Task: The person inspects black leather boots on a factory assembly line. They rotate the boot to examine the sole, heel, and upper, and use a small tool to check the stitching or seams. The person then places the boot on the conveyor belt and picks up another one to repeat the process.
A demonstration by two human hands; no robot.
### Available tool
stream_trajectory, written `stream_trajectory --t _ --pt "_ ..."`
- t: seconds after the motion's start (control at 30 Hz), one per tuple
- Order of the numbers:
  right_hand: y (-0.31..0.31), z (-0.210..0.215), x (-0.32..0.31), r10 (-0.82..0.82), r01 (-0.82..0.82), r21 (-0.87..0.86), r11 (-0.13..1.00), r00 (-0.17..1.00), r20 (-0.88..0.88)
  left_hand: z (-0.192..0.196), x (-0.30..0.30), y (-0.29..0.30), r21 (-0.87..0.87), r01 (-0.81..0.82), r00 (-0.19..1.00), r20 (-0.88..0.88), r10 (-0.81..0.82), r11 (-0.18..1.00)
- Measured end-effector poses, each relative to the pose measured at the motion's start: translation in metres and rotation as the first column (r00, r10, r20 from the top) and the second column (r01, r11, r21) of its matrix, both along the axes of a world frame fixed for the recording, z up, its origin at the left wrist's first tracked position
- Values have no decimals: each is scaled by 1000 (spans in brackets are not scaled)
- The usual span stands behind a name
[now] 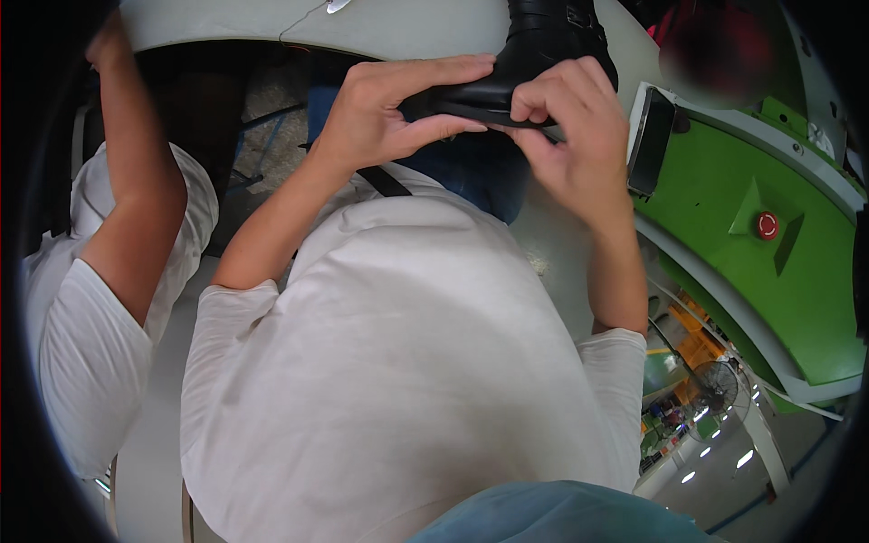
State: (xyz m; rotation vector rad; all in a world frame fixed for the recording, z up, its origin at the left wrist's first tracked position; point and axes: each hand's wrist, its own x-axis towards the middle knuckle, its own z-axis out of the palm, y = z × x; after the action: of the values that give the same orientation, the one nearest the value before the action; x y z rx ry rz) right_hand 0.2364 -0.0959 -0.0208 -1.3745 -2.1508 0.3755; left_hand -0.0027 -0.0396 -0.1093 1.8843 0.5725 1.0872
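Observation:
A black boot [543, 50] with a buckled strap round its shaft lies at the table's near edge, its toe pointing left toward me. My left hand [376, 113] grips the toe, fingers stretched along the top and thumb under the sole. On the boot's near side, my right hand [579, 131] is closed, with bent fingers and thumb pinching at the sole edge [507, 118]. Whether a small piece sits between those fingertips is hidden.
The pale table [407, 23] runs across the top, with a thin wire [299, 25] on it. Close on the right stands a green machine [733, 190] with a red stop button [767, 225]. Another person's arm [136, 181] reaches forward at the left. A fan [715, 385] stands lower right.

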Motion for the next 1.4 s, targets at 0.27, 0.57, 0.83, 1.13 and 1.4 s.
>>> stream_trajectory --t 0.27,0.57,0.83,1.13,1.4 --pt "26 20 12 -109 32 -393 919 978 -177 12 10 -4 -18 -72 997 -21 72 997" --pt "3 -3 37 -46 44 121 992 999 11 27 18 7 155 -48 998 -23 52 987" --pt "12 -8 41 73 -65 132 989 996 -52 23 49 13 258 -76 995 -50 91 963" --pt "30 2 47 122 -134 -60 989 978 -171 30 45 10 194 -66 989 -120 90 979" --pt "35 9 47 -198 56 -418 907 932 -304 26 51 23 122 -51 999 -10 53 991"
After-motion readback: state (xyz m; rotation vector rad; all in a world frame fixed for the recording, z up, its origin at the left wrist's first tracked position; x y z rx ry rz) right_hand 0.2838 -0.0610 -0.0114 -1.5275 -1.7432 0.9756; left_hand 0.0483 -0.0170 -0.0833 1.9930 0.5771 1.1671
